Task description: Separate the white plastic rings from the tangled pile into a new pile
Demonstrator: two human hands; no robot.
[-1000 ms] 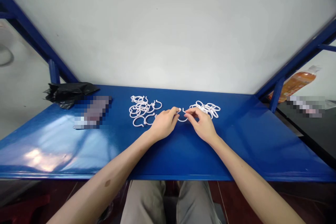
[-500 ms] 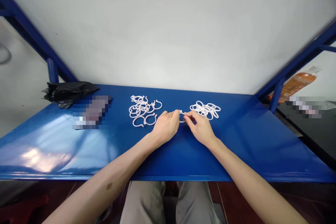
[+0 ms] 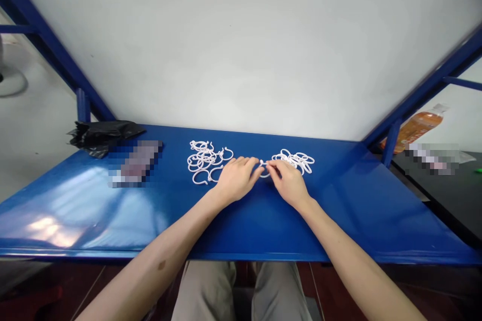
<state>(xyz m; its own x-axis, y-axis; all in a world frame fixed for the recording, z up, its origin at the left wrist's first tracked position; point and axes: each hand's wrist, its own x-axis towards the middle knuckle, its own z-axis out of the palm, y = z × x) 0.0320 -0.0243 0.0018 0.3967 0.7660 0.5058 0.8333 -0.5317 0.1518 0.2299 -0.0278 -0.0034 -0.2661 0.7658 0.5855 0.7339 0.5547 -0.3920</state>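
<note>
Between my two hands is a white plastic curtain ring (image 3: 264,176), low over the blue table, partly covered by fingers. My right hand (image 3: 289,180) pinches its right side between thumb and forefinger. My left hand (image 3: 237,178) has its thumb and forefinger at the ring's left side, by the small clasp knob; the exact contact is hard to make out. Left of my left hand lies a loose pile of similar white rings (image 3: 200,176), several standing open at their ends. Just beyond my right hand is another pile of white rings (image 3: 306,159), which look closed.
The blue table (image 3: 241,230) meets a pale wall (image 3: 241,60). A black plastic bag (image 3: 103,136) and a blurred-out flat object (image 3: 139,163) lie at the left. Slanting blue bars rise at both sides. An orange drink bottle (image 3: 417,128) lies off to the right.
My left thumb and fingers have spread a little around the ring's clasp. My right hand keeps its pinch. The whole view has shifted slightly.
</note>
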